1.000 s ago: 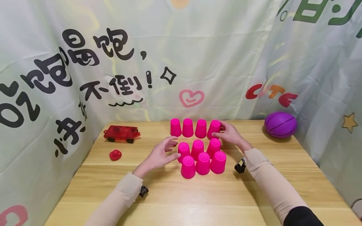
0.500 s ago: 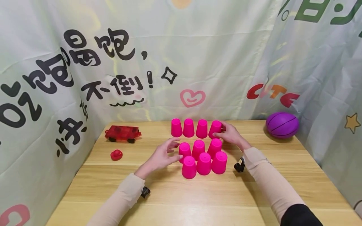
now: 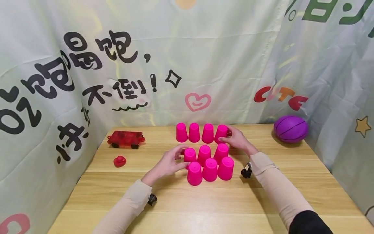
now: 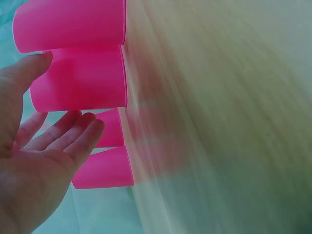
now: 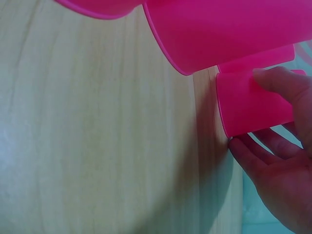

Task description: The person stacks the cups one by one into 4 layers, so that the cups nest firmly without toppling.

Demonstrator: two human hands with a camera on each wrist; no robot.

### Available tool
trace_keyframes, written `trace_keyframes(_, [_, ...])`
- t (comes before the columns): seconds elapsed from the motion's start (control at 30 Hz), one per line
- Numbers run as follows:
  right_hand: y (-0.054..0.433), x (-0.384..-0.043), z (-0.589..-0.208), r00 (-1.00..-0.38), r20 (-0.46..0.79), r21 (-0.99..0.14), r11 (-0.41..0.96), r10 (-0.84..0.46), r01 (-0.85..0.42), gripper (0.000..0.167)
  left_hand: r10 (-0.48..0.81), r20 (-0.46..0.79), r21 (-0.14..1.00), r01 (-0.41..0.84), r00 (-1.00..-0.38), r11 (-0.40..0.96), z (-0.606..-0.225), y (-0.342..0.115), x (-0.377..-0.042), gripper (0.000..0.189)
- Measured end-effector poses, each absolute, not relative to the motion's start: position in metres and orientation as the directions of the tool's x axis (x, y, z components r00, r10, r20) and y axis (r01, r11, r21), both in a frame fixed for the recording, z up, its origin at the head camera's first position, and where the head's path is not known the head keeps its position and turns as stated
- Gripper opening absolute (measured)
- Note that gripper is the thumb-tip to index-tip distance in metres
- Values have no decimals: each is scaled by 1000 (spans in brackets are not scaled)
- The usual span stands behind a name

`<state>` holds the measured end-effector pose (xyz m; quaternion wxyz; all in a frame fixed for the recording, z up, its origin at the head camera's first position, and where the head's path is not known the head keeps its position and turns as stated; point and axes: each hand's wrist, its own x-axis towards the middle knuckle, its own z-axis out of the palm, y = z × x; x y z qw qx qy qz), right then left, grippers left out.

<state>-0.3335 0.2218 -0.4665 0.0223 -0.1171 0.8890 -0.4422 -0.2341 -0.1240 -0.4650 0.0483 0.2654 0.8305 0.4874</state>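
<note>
Pink cups stand upside down in rows on the wooden table. At the right end of the back row, my right hand (image 3: 238,140) pinches a cup (image 3: 221,131), thumb on its near side and fingers round the right. The right wrist view shows the thumb on that same cup (image 5: 253,105), with the fingertips under its edge. My left hand (image 3: 167,163) is spread beside the leftmost middle-row cup (image 3: 190,154), fingers loose and thumb close to its side. In the left wrist view the thumb overlaps this cup (image 4: 83,80) and the fingers extend past it.
The front row has three cups (image 3: 209,169). A red toy car (image 3: 126,139) and a small red hat-shaped piece (image 3: 119,161) lie at the left. A purple ball (image 3: 291,129) sits at the back right. Printed cloth (image 3: 228,65) hangs behind the table (image 3: 204,208).
My left hand has shifted slightly right, closer to the leftmost middle-row cup. The right hand stays at the back-right cup, and the cups keep their places.
</note>
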Motion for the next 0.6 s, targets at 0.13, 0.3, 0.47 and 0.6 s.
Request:
trace_keyframes(0.13, [220,-333,-466,-970,68,-793,578,-232,-193,66,484,178,838,390,-857,382,-466,-123,-235,64])
trace_keyframes(0.3, [220,-333,-465,-969,80,-785,585,-233,-205,65,478,181,836,390,-859,385,-468,-123,-236,62])
trace_keyframes(0.47, [220,-333,-465,-971,77,-791,579,-227,-198,64,481,174,840,385,-859,383,-468,-121,-238,61])
trace_keyframes(0.6, [219,-332,-466,-973,65,-791,583,-220,-185,66,480,165,843,376,-862,385,-469,-121,-238,58])
